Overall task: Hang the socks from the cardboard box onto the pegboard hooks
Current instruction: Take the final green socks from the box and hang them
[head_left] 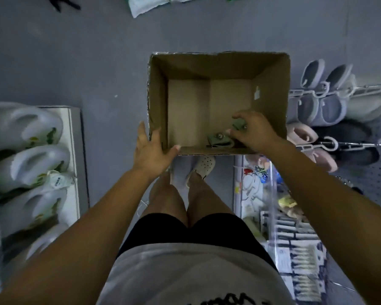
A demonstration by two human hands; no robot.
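Jugs (24,126) far left, irrelevant. My left hand (151,148), fingers straight, presses the cardboard box (158,95) corner to steady it; my right hand (253,130) reaches inside, fingers curled on green socks (238,124) at its near wall. Far right, pegboard hooks (365,87) wait.

Socks (220,139) in box (271,84), near corner.
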